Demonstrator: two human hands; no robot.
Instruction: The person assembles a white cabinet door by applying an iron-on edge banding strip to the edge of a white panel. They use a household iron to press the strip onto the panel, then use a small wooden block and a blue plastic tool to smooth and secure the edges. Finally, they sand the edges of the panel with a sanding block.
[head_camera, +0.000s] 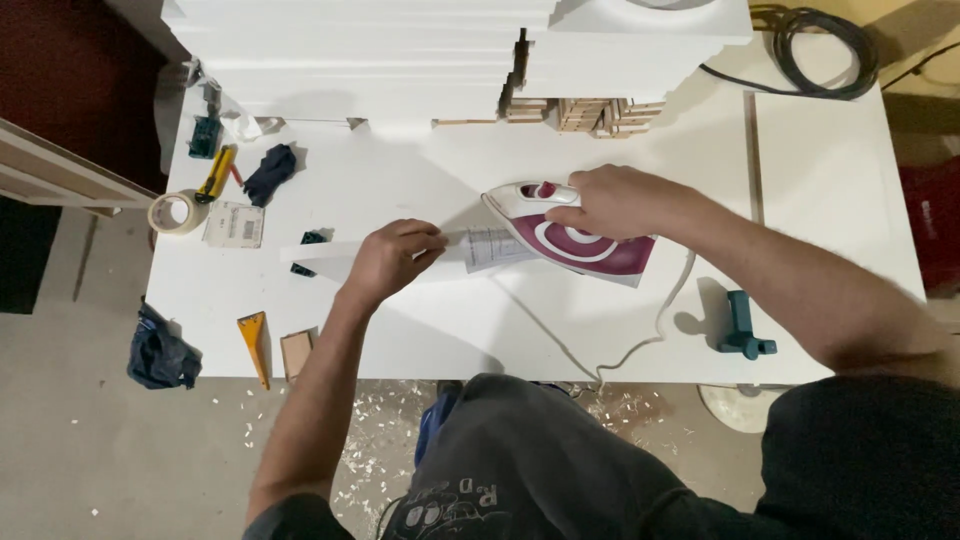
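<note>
My right hand (612, 200) grips the handle of a white and maroon clothes iron (575, 240), which rests tilted on the edge of a narrow white panel (330, 255) standing on the white table (480, 330). A sheet of paper (492, 248) lies between the iron's tip and the panel. My left hand (392, 258) is closed over the panel's top edge, just left of the iron. The iron's white cord (655, 325) runs off the front edge of the table.
At the left lie a tape roll (178, 212), a yellow cutter (216, 172), a dark cloth (270, 172) and a small white box (234, 224). A yellow triangle (254, 338) and wood block (296, 354) sit at the front. White panels (360, 60) are stacked behind; a teal tool (742, 325) is right.
</note>
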